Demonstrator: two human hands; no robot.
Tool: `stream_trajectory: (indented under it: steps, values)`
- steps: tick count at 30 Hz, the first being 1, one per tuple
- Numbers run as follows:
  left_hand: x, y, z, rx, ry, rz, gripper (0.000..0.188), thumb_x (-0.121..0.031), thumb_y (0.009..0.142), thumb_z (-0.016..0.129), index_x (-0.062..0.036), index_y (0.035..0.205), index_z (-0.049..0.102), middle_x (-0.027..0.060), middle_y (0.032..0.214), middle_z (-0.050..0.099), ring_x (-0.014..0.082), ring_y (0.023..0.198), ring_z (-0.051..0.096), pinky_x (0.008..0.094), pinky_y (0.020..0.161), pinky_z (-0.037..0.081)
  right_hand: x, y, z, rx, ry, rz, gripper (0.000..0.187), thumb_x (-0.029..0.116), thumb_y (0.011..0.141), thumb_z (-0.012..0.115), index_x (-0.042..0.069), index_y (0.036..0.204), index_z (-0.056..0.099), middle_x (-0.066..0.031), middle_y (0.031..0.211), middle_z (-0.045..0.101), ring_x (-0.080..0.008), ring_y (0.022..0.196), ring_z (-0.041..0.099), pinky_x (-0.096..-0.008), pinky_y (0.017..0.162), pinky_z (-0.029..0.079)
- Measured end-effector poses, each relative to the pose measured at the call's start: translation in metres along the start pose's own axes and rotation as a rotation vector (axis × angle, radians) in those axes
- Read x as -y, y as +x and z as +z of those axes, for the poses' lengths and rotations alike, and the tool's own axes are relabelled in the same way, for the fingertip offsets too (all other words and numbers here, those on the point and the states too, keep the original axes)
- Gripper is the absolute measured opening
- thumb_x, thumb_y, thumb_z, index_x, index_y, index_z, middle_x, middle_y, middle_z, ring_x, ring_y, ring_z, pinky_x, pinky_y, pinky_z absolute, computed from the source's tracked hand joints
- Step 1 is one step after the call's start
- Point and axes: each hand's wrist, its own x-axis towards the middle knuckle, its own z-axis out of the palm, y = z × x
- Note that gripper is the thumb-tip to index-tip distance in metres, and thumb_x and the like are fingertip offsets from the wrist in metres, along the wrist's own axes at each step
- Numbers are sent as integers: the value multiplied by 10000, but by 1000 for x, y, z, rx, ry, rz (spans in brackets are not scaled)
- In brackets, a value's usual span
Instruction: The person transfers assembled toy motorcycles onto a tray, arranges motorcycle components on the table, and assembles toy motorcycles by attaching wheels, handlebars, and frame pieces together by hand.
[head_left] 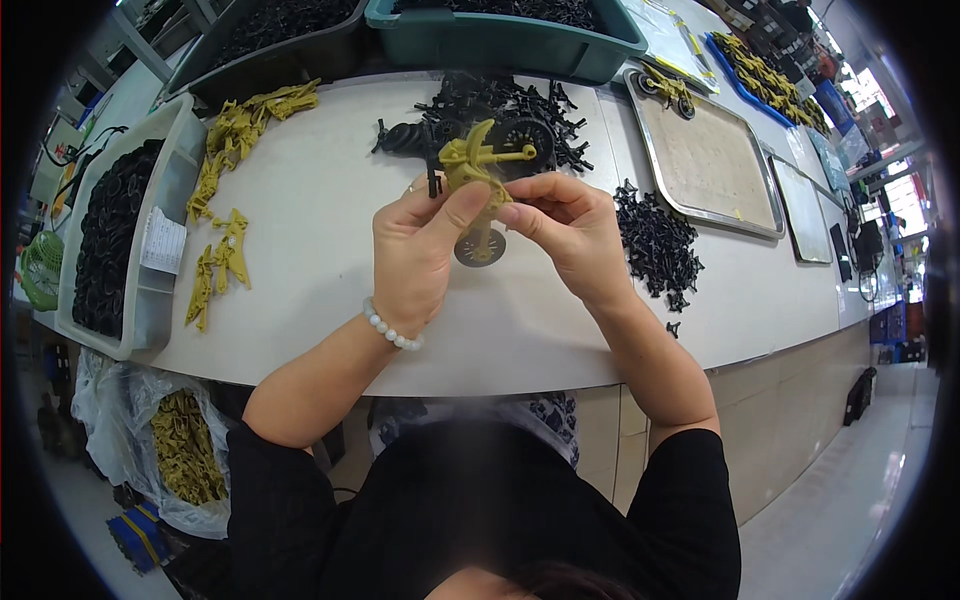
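Above the worktable I hold a yellow plastic toy motorbike point(486, 150) in both hands. One round black wheel point(482, 249) shows below my fingers on its near end. My left hand point(420, 235), with a beaded bracelet at the wrist, grips the body from the left, thumb on top. My right hand point(568, 228) pinches its right side between thumb and fingers. Behind it a heap of small black plastic parts point(560, 120) lies on the table, with black wheels point(527, 140) close to the toy. Where the fingertips meet, the toy's underside is hidden.
Yellow frame pieces point(228, 245) lie at left, beside a white bin point(120, 345) of black wheels. Small black parts point(660, 245) sit right of my hand. A metal tray point(705, 150) carries a yellow toy with wheels point(667, 88). A teal bin point(510, 45) stands behind; a bag point(105, 400) of yellow parts hangs low left.
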Motion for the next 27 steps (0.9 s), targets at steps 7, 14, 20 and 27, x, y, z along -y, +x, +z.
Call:
stream_trajectory:
  steps: [7,14,20,27]
  values:
    - [2,4,-5,38,82,83,168,-135,880,658,-15,996,680,11,916,655,64,801,576,203,731,447,-6,4,1,32,148,9,227,82,818,717,-48,970,610,-86,947,643,-125,897,604,-257,775,506]
    - [2,4,-5,5,-154,-107,182,-158,883,654,6,961,674,44,896,678,84,765,611,226,707,490,-8,0,0,-29,-235,-203,239,71,775,733,-15,978,641,-82,895,655,-150,814,617,-279,739,497]
    - [-9,4,-2,-86,-113,-285,191,-161,872,671,23,923,669,55,835,675,75,671,599,212,608,483,-9,5,-4,0,-555,-494,173,35,777,709,-10,934,653,-94,820,647,-180,718,621,-289,669,497]
    - [-8,8,-4,-103,-6,-268,190,-140,865,675,36,937,673,52,818,673,60,666,587,193,570,459,-24,6,-3,-3,-501,-344,136,46,817,690,-27,915,631,-52,806,640,-140,744,603,-259,687,477]
